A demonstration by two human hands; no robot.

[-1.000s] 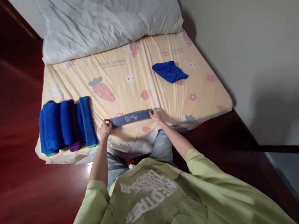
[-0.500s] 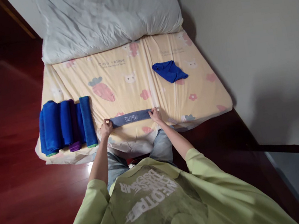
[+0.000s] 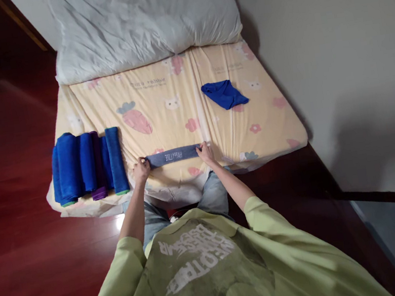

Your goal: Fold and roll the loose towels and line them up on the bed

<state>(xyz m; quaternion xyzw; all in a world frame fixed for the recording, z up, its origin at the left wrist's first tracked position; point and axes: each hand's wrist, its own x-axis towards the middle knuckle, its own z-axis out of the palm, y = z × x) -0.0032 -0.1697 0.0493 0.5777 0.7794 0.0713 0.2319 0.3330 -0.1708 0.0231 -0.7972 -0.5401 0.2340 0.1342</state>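
A narrow grey-blue folded towel with pale "HAPPY LIFE" lettering lies across the front of the bed, its text reading mirrored. My left hand pinches its left end. At the opposite end, my right hand has its fingers closed on the towel's edge. Left of my left hand sits a row of rolled or folded blue towels, with a purple towel among them. The rightmost towel of the row has a green edge.
The bed wears a yellow sheet with carrots and rabbits. A crumpled blue cloth lies further back on the right. Behind it all is a pale quilt. A wall borders the right side; dark red floor lies left.
My left hand has shifted very slightly to the right at its end of the towel. My right hand and the other towels look unchanged.
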